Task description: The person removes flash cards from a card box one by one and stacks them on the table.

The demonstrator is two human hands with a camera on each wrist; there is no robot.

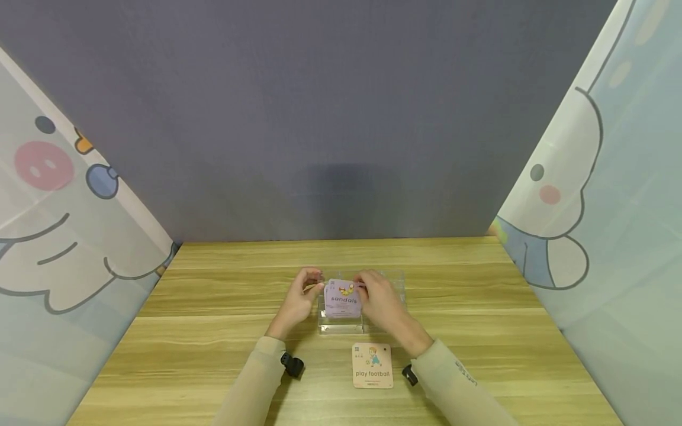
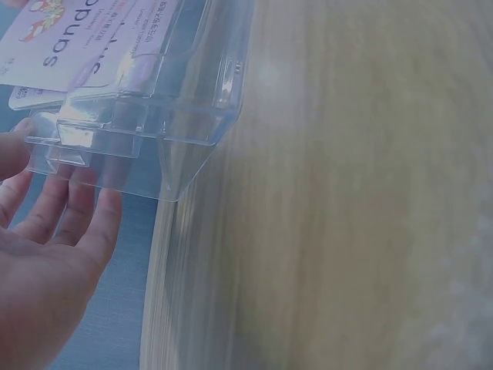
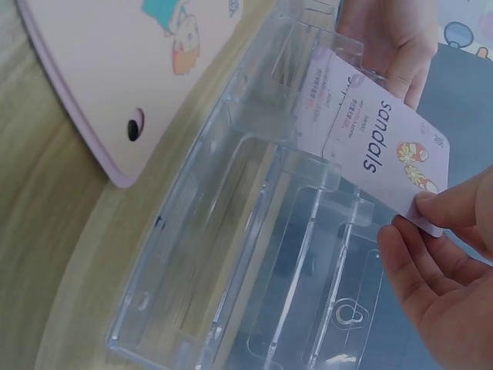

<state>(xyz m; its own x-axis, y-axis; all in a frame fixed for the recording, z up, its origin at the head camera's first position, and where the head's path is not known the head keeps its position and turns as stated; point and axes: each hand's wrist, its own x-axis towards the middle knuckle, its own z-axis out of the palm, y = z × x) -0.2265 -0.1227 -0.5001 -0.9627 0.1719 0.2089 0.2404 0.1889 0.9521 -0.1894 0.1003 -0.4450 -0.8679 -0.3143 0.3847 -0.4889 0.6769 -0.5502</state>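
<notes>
1. Scene: a clear box [image 1: 341, 316] stands on the desk [image 1: 213, 331], between the two hands.
2. Work item: the "sandals" card [image 1: 343, 299], lilac, sits at the front of a small stack of cards standing tilted in the box. The right wrist view shows its lower part inside the box wall and its top corner above the rim.
3. Right hand [image 1: 380, 302]: thumb and fingers pinch the top corner of the "sandals" card.
4. Left hand [image 1: 301, 299]: the left wrist view shows its fingers spread and nearly straight just beside the box's outer wall. In the head view the fingertips sit at the card's left top edge; whether they pinch it cannot be told.
5. Second card: the "play football" card [image 1: 372, 365] lies flat on the desk, near the box on the person's side, apart from both hands.
6. Step in hand, as judged: one card is being handled at the box. Whether it is going in or coming out cannot be told.
7. Next move, as judged: it calls for a firm pinch on the corner and the box held steady.
</notes>
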